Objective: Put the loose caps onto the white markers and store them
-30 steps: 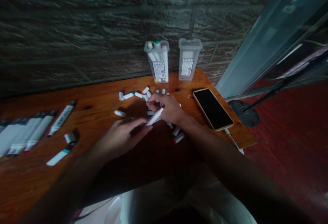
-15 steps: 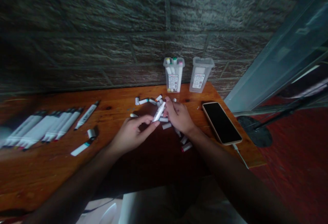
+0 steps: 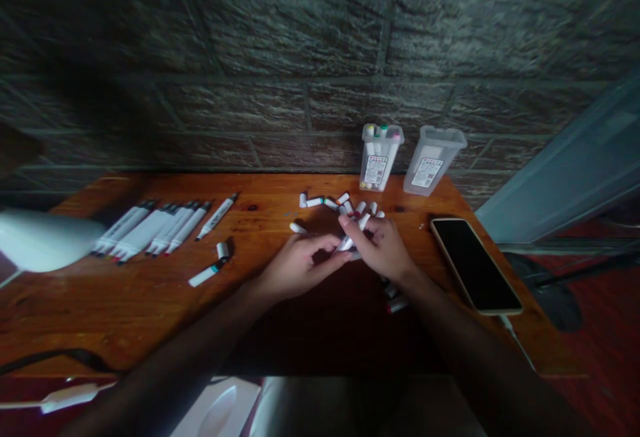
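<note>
Right hand (image 3: 383, 248) now lays its thumb over the marker (image 3: 345, 244), joining left hand (image 3: 295, 265) in pinching it, toward the worktop (image 3: 270, 227)'s right edge.

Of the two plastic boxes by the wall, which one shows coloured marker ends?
The left box: yellow, green and pink marker ends show near its rim; the right box shows none.
</note>
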`<state>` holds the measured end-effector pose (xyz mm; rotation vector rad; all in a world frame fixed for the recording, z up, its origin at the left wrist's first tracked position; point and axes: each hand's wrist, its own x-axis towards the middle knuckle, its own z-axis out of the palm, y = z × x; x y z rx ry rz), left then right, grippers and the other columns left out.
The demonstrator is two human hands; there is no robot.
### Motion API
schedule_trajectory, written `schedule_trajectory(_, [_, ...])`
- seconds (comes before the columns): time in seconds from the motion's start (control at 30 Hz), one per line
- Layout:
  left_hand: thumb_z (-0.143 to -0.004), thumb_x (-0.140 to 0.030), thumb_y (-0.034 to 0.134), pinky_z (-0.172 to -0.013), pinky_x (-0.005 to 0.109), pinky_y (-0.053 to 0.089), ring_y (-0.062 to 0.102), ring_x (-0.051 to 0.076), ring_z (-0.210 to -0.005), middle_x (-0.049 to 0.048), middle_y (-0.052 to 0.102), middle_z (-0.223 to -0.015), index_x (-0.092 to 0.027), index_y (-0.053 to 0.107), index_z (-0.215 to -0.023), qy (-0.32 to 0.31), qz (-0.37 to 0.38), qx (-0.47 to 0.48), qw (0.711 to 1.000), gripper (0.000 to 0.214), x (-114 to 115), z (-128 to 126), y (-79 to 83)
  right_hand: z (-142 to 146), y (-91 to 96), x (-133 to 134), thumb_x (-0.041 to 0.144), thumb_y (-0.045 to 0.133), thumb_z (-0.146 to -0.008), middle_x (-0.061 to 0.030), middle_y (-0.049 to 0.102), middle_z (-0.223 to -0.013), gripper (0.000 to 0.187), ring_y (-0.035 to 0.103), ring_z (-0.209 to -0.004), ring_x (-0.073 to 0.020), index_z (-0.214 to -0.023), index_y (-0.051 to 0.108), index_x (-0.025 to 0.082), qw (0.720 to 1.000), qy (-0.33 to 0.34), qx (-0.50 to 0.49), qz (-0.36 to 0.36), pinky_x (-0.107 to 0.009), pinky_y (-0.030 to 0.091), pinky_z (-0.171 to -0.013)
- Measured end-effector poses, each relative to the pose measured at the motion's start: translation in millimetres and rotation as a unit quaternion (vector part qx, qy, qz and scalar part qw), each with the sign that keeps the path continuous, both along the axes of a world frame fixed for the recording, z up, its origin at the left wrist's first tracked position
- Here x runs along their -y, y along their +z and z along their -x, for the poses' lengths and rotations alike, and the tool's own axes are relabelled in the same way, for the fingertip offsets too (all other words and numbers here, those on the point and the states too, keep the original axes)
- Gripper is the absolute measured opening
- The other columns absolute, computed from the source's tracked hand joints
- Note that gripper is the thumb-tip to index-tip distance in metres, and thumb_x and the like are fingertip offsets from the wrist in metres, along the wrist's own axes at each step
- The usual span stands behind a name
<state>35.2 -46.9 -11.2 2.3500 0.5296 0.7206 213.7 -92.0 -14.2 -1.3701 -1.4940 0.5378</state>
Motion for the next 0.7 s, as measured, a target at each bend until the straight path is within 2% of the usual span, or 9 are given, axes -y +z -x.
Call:
schedule_trajectory(0.13, [-0.094,-0.032,0.058,-0.066,0.020,0.044,0.060,0.010,-0.068,-0.0006,0.068,-0.078,-0.016,0.069,-0.092,0.001,-0.015,-0.011,1.000,0.019,1,0,2.4,0,0.6,0,0.045,0.054,-0.091,0.0024,0.050,-0.050,0.047,0.045,-0.049,-0.0093,-0.052,0.053,0.017,1.000,0.014,-0.002,0.007,-0.024,0.033,-0.052])
schedule_trajectory(0.23, [-0.095,-0.031,0.058,-0.062,0.020,0.041,0.058,0.009,-0.064,-0.0020,0.066,-0.073,-0.017,0.068,-0.089,-0.004,-0.023,-0.021,1.000,0.019,1,0,2.8,0,0.5,0,0.043,0.054,-0.090,0.0023,0.050,-0.049,0.047,0.045,-0.049,-0.0094,-0.051,0.053,0.017,1.000,-0.001,-0.003,0.009,-0.025,0.034,-0.052])
schedule_trajectory(0.4, [-0.094,-0.036,0.058,-0.061,0.021,0.040,0.057,0.010,-0.063,-0.0010,0.067,-0.072,-0.017,0.069,-0.090,0.016,-0.044,-0.024,0.999,0.022,3,0,0.1,0,-3.6,3,0.043,0.055,-0.090,0.0012,0.055,-0.053,0.045,0.048,-0.052,-0.0108,-0.054,0.056,0.017,1.000,0.010,0.008,-0.012,-0.025,0.037,-0.055])
schedule_trajectory(0.57, [-0.094,-0.034,0.058,-0.062,0.022,0.041,0.058,0.011,-0.063,-0.0005,0.068,-0.072,-0.017,0.069,-0.085,0.016,-0.021,-0.013,1.000,0.023,2,-2,-2.8,-2,-9.4,1,0.045,0.055,-0.091,0.0015,0.052,-0.049,0.048,0.046,-0.049,-0.0107,-0.052,0.054,0.018,1.000,-0.005,-0.012,-0.012,-0.025,0.036,-0.052])
schedule_trajectory(0.7, [-0.094,-0.034,0.058,-0.064,0.021,0.042,0.059,0.011,-0.066,0.0000,0.070,-0.078,-0.016,0.070,-0.088,0.011,0.021,0.005,1.000,0.021,0,-2,-1.9,-1,-9.3,0,0.049,0.056,-0.090,0.0013,0.053,-0.050,0.048,0.045,-0.049,-0.0109,-0.053,0.056,0.018,1.000,-0.011,-0.009,-0.026,-0.026,0.035,-0.052])
